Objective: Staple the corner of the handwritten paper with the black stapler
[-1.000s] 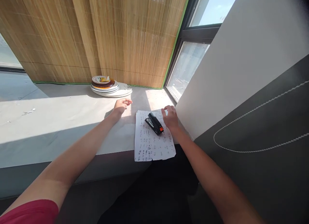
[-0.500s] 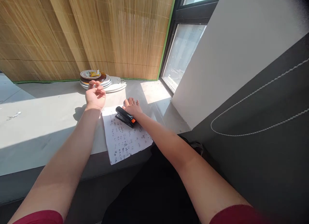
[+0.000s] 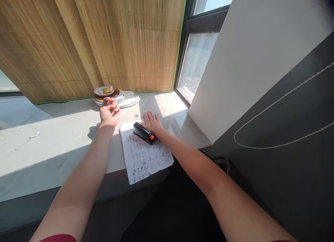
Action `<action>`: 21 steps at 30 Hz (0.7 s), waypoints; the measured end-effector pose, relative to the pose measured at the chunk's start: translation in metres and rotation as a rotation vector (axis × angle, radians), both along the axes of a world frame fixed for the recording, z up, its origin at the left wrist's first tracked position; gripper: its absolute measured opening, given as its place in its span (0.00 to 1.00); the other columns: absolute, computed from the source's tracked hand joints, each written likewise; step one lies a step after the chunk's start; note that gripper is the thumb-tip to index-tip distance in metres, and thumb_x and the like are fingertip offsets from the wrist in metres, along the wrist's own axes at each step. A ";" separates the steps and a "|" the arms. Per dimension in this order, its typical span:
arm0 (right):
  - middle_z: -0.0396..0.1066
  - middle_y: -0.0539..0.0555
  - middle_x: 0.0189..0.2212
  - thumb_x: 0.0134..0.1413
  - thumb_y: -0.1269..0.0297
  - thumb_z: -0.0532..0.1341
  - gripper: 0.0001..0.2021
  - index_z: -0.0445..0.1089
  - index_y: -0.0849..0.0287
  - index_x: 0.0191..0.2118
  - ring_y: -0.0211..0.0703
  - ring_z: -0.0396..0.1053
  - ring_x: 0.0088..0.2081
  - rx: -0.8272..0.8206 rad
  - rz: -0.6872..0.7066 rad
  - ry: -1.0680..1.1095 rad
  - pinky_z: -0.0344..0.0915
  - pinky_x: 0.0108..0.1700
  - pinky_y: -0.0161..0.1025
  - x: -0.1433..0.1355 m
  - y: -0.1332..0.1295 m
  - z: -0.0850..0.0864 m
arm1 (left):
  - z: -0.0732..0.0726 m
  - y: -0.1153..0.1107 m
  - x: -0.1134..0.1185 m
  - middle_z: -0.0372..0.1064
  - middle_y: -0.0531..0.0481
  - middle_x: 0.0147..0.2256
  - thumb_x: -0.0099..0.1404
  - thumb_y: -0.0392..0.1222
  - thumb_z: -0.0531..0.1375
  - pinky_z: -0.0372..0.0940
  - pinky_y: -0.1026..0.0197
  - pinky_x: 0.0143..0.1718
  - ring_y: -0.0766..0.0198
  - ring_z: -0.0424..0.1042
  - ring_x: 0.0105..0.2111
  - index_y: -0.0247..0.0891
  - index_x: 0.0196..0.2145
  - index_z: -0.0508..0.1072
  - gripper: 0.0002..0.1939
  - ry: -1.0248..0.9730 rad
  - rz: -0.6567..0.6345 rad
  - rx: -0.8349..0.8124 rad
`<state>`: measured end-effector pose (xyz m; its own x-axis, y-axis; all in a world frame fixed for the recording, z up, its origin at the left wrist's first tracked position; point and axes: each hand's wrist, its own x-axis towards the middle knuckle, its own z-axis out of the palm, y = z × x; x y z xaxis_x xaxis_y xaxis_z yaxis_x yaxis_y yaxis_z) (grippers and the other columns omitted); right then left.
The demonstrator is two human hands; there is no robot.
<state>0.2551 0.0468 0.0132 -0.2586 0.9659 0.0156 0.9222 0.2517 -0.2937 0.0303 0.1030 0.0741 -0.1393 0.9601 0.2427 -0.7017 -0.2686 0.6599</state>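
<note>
On the grey ledge lies a sheet of paper (image 3: 141,162) covered in handwriting, its near edge reaching past the ledge's front. A black stapler with an orange end (image 3: 144,133) rests on the paper. My right hand (image 3: 152,122) lies flat, palm down with fingers spread, over the paper's far edge and just beside the stapler. My left hand (image 3: 110,111) is raised palm up, left of the paper, its fingers loosely curled and apart with nothing visible in them. Small staple pieces (image 3: 136,115) lie beyond the paper, between the hands.
Stacked plates (image 3: 121,97) with a yellow wrapper on top stand behind my left hand, beside a white oval plate (image 3: 132,99). A bamboo blind (image 3: 117,43) hangs at the back. White scraps (image 3: 33,136) lie on the left. A bead cord (image 3: 250,147) hangs at right.
The view has shifted, so the ledge and things on it appear lower and further right. The staple pieces between the hands now show. Both hands keep much the same pose.
</note>
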 end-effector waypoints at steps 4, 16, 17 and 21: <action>0.34 0.68 0.82 0.79 0.46 0.43 0.40 0.42 0.72 0.82 0.57 0.33 0.83 -0.012 -0.151 -0.055 0.30 0.81 0.58 0.054 0.002 0.004 | -0.014 -0.001 0.016 0.69 0.54 0.30 0.55 0.25 0.60 0.59 0.70 0.22 0.71 0.64 0.24 0.39 0.31 0.70 0.10 0.230 -0.029 -0.022; 0.77 0.65 0.61 0.80 0.57 0.47 0.23 0.76 0.61 0.58 0.53 0.69 0.66 0.186 -0.199 0.229 0.59 0.69 0.48 0.073 -0.004 0.021 | -0.059 -0.032 0.074 0.75 0.42 0.44 0.71 0.52 0.59 0.66 0.42 0.61 0.43 0.73 0.50 0.44 0.42 0.84 0.15 1.658 -0.081 0.463; 0.80 0.62 0.53 0.81 0.55 0.43 0.26 0.78 0.59 0.51 0.52 0.73 0.59 0.193 -0.188 0.252 0.64 0.63 0.45 0.074 -0.010 0.025 | -0.061 -0.032 0.073 0.75 0.41 0.46 0.73 0.52 0.57 0.66 0.41 0.61 0.42 0.73 0.51 0.44 0.45 0.83 0.17 1.700 -0.076 0.487; 0.78 0.53 0.40 0.77 0.41 0.49 0.26 0.74 0.55 0.40 0.45 0.74 0.42 0.144 -0.016 0.424 0.67 0.43 0.38 0.079 -0.042 0.034 | -0.066 -0.031 0.070 0.75 0.39 0.51 0.73 0.46 0.55 0.66 0.39 0.63 0.40 0.73 0.55 0.42 0.51 0.82 0.18 1.766 -0.068 0.504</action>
